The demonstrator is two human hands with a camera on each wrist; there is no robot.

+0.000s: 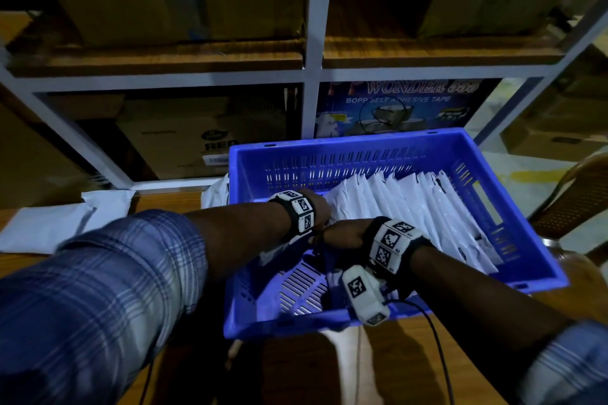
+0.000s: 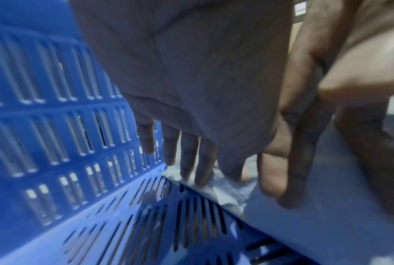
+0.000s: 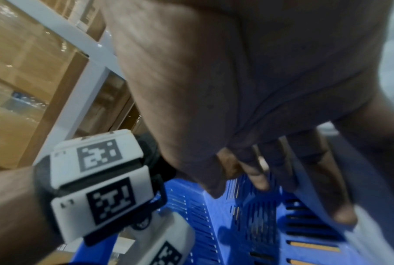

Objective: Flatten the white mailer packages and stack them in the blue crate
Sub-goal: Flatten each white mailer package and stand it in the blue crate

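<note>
From the head camera, the slotted blue plastic crate (image 1: 388,148) sat on a wooden surface, and a row of flat white plastic mailer packages (image 1: 424,207) stood on edge inside it, leaning toward the crate's right wall. Both hands were down in the crate's left half. The left hand (image 1: 317,210) rested against the near end of that row, and the right hand (image 1: 342,235) reached across just beside it, wrists almost touching. More white mailers (image 1: 59,223) lay outside the crate, to its left. The thin film looked light, soft and slippery, so I judged each one would sag and slide unless it was pinched at an edge or pressed flat by a whole palm.

In the left-wrist view, the left hand's fingers (image 2: 186,152) were extended and pointed down toward the crate floor, their tips on the crumpled bottom edge of a white mailer (image 2: 225,190). They pressed rather than curled round it. The right hand's fingers (image 2: 297,147) lay flat against the same stack.

In the right-wrist view, the right hand's fingers (image 3: 322,181) were nearly straight, spread along a mailer face (image 3: 372,238) above the crate's slotted floor. They gripped nothing that I could make out; the picture was blurred.
</note>
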